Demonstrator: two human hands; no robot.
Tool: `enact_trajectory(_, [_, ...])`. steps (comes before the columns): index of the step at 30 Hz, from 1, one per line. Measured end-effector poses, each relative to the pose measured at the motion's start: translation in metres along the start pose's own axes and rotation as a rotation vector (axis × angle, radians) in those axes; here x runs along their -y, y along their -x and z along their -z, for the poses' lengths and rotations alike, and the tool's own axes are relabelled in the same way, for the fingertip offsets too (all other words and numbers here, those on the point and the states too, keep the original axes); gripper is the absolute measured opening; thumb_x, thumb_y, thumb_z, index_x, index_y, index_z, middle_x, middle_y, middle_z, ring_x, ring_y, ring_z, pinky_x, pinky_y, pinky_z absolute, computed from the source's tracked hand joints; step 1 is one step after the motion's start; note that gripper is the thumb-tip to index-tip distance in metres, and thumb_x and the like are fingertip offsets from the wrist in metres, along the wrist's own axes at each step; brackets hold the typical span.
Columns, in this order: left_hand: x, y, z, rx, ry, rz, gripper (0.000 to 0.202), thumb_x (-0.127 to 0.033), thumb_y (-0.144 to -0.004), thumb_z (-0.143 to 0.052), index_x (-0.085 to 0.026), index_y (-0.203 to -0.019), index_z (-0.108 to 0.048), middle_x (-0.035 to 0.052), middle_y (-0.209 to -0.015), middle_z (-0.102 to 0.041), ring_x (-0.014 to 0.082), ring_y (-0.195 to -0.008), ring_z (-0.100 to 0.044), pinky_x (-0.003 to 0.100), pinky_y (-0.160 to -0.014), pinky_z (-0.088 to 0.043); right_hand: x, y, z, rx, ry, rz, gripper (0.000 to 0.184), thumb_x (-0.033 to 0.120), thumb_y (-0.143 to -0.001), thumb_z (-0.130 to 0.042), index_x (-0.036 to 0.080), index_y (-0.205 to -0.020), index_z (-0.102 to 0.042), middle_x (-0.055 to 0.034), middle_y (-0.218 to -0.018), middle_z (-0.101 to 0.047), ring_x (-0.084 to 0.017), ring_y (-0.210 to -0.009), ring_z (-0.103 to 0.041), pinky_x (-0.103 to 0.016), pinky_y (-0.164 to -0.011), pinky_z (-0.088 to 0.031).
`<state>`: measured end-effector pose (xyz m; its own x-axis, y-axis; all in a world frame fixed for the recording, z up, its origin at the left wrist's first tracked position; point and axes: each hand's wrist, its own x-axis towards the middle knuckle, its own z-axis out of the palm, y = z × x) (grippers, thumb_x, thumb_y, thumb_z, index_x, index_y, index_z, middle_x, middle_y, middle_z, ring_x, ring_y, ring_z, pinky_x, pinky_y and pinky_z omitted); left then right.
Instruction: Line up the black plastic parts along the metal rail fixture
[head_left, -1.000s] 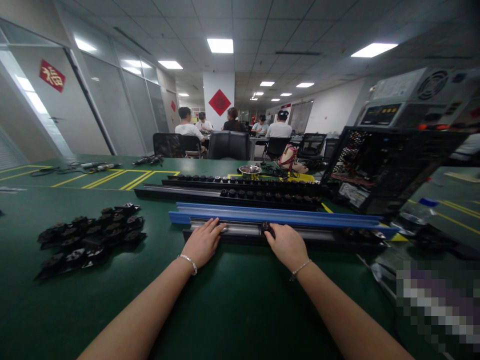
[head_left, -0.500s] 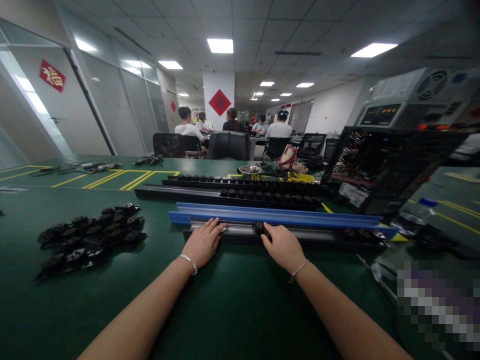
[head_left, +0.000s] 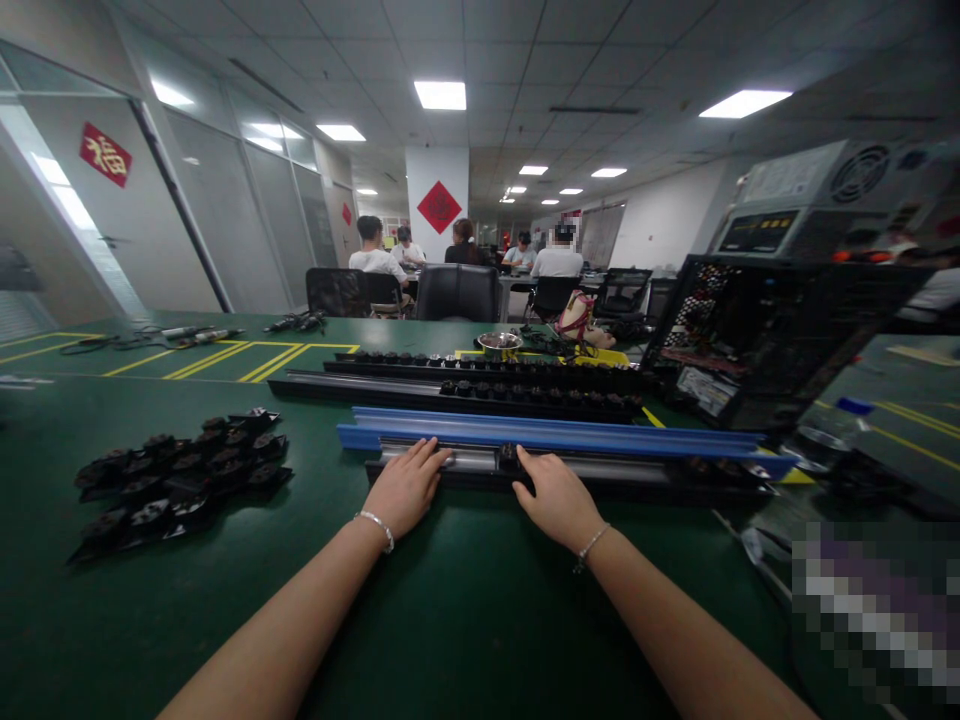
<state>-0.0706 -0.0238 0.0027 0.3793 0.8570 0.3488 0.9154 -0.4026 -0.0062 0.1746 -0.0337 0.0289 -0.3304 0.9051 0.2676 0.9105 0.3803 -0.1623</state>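
A long black rail (head_left: 457, 460) with a shiny grey channel lies crosswise in front of me. My left hand (head_left: 409, 485) rests flat on its left part, fingers together and stretched out. On the rail, right of that hand, sits one small black module (head_left: 508, 457) that looks like a power socket. My right hand (head_left: 559, 495) touches this module's right side with the index finger; the thumb is apart, against the rail's near side. The other right fingers are partly hidden. More black modules (head_left: 709, 468) sit at the rail's right end.
A blue rail (head_left: 555, 432) lies just behind the black one. Beyond are two more black rails (head_left: 360, 385) bearing rows of modules. Loose modules (head_left: 184, 470) cover the table's left. A metal bowl (head_left: 500, 342), an opened computer case (head_left: 750, 340) and a bottle (head_left: 832, 430) stand farther off.
The module near my right hand has slid slightly left along the rail, with the right hand following it left. My left hand has stayed in place.
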Motion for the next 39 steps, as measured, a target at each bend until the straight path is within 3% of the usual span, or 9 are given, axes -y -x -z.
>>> enact_trajectory(9, [0.002, 0.0, -0.002, 0.001, 0.022, 0.004, 0.043, -0.025, -0.088, -0.035, -0.025, -0.13, -0.042, 0.0075, -0.137, -0.044, 0.022, -0.128, -0.036, 0.04, -0.098, -0.038, 0.001, 0.001, -0.003, -0.011, -0.01, -0.005, 0.056, 0.028, -0.082, -0.043, 0.003, -0.131, -0.04, -0.015, -0.119, -0.057, -0.023, -0.11, -0.047, -0.034, -0.094, -0.037])
enact_trajectory(15, [0.0, 0.0, 0.0, 0.013, 0.028, 0.011, 0.043, -0.025, -0.088, -0.035, -0.024, -0.131, -0.041, 0.0074, -0.138, -0.043, 0.0223, -0.128, -0.036, 0.04, -0.098, -0.038, 0.003, 0.001, -0.006, 0.025, -0.03, 0.028, 0.048, 0.03, -0.081, -0.045, 0.01, -0.125, -0.05, -0.011, -0.119, -0.058, -0.022, -0.11, -0.048, -0.034, -0.095, -0.035])
enact_trajectory(29, [-0.002, -0.001, 0.001, 0.029, 0.023, 0.025, 0.045, -0.024, -0.088, -0.035, -0.026, -0.132, -0.039, 0.0069, -0.139, -0.042, 0.0232, -0.128, -0.035, 0.041, -0.098, -0.039, 0.006, 0.0, -0.008, 0.005, -0.041, 0.078, 0.047, 0.028, -0.08, -0.046, 0.011, -0.123, -0.051, -0.0098, -0.121, -0.057, -0.02, -0.113, -0.045, -0.033, -0.098, -0.033])
enact_trajectory(39, [-0.009, 0.001, 0.003, 0.021, 0.024, 0.017, 0.053, -0.031, -0.083, -0.046, -0.03, -0.134, -0.034, 0.0065, -0.14, -0.039, 0.0254, -0.131, -0.03, 0.045, -0.103, -0.03, 0.011, -0.001, -0.009, -0.002, -0.041, 0.074, 0.046, 0.028, -0.08, -0.047, 0.012, -0.123, -0.051, -0.009, -0.12, -0.057, -0.021, -0.111, -0.045, -0.034, -0.098, -0.032])
